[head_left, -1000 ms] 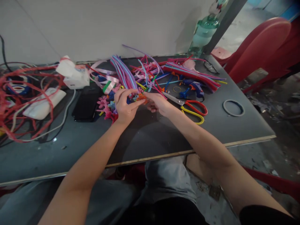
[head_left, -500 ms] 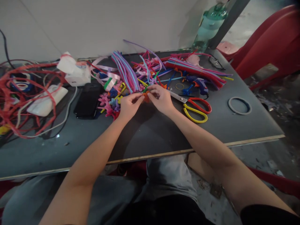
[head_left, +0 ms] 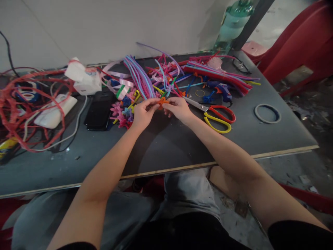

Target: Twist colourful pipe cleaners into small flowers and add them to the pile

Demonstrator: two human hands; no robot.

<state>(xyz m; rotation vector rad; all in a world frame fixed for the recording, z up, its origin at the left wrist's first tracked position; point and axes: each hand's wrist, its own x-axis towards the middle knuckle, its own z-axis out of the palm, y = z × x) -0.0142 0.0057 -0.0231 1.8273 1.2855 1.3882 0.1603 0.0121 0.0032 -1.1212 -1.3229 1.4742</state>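
Observation:
My left hand (head_left: 142, 114) and my right hand (head_left: 177, 108) meet over the dark grey table (head_left: 169, 146), and both pinch a small orange pipe-cleaner piece (head_left: 162, 101) between their fingertips. Just left of my left hand lies a cluster of small pink and blue pipe-cleaner flowers (head_left: 120, 115). Behind my hands spreads a heap of loose coloured pipe cleaners (head_left: 161, 76). Scissors with red and yellow handles (head_left: 217, 117) lie right of my right hand, blades pointing towards it.
A black phone (head_left: 99, 110) lies left of the flowers, beside a white box (head_left: 83, 81), a white charger (head_left: 53, 114) and tangled red cord (head_left: 28, 104). A blue glue gun (head_left: 221, 91), a grey ring (head_left: 267, 113), a green bottle (head_left: 230, 26) and red chairs (head_left: 296, 45) are on the right.
Both hands moved slightly further from me towards the pile, and the orange piece now shows clearly between the fingertips. The view has shifted a little.

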